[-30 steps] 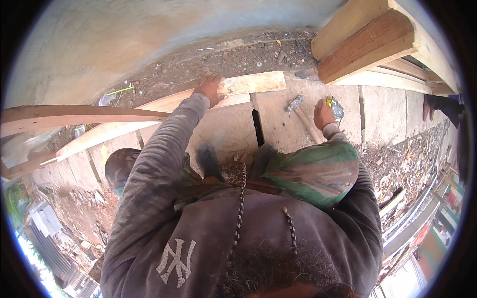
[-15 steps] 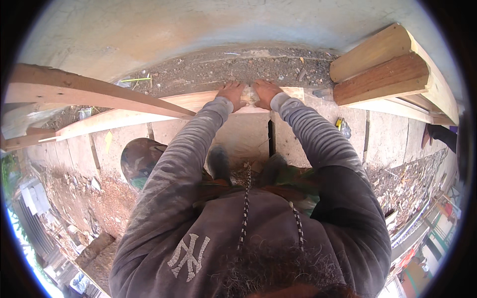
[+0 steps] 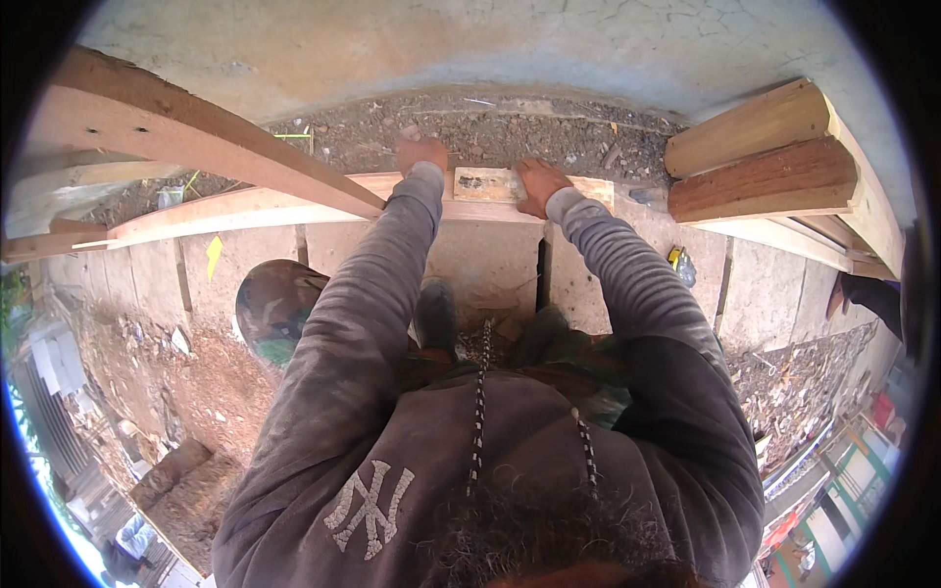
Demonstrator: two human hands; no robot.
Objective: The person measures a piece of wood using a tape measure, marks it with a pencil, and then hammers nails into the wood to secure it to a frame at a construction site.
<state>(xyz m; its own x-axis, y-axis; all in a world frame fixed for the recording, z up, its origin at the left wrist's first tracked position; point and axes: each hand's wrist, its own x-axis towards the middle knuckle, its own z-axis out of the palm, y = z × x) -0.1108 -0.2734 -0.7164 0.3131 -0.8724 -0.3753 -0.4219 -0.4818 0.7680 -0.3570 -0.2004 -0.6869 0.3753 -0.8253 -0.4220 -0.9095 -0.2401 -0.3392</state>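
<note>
A short, stained wooden board (image 3: pixel 485 182) lies on a long pale plank (image 3: pixel 470 211) in front of me. My right hand (image 3: pixel 542 186) spans the short board, fingers toward its far edge and thumb on the near side. Just left of that board, my left hand (image 3: pixel 423 154) is raised past the plank's far edge, over the soil. Its fingers look curled; whether anything is in them is hidden. A thick upright timber (image 3: pixel 225 132) leans in from the left, ending beside my left wrist.
Beyond the plank run a strip of dark soil (image 3: pixel 470 127) and a plastered wall (image 3: pixel 470 49). Stacked timbers (image 3: pixel 765 176) stand at right. A yellow and black tool (image 3: pixel 682 265) lies on the concrete slabs (image 3: pixel 627 269). Another person's hand (image 3: pixel 838 294) shows at far right.
My left hand has come off the short board and moved left and away. The right hand stays on the board, shifted slightly right. The view has tilted a little.
</note>
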